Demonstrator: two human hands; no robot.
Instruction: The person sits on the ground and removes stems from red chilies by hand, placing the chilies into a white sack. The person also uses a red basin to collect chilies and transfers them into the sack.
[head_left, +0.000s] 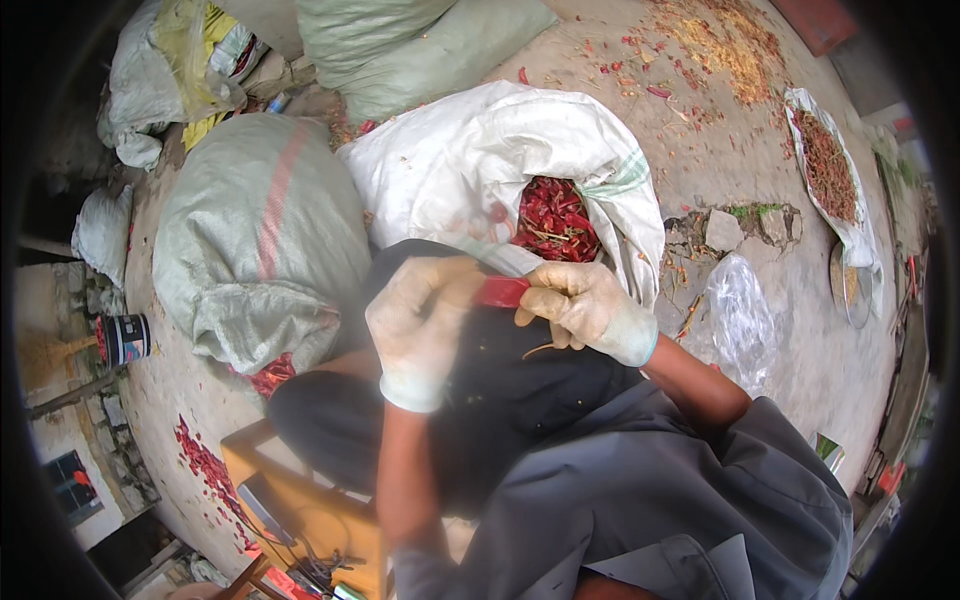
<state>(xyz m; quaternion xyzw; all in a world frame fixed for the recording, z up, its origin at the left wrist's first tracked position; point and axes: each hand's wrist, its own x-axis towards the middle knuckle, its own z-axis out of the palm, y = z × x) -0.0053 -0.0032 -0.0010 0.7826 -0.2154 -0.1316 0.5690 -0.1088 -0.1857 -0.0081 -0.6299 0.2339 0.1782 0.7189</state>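
A red dried chili pepper (502, 292) is stretched between my two gloved hands, above my dark trousers. My left hand (427, 322), in a whitish work glove, pinches one end of it; a blur softens its fingers. On the other end, my right hand (581, 304) closes its fingers and thumb, its glove stained yellowish. A thin pale stem (538, 349) shows below my right hand. Just beyond my hands, a white woven sack (487, 142) lies with its mouth open, and many dried red chilies (556, 217) with stems show inside it.
A full greenish woven sack (225, 202) with a red stripe stands at the left, chilies spilling at its lower end. A wooden stool or box (315, 532) is at lower left, near a black bucket (124, 340). Clear plastic (741, 322) lies on the concrete at right.
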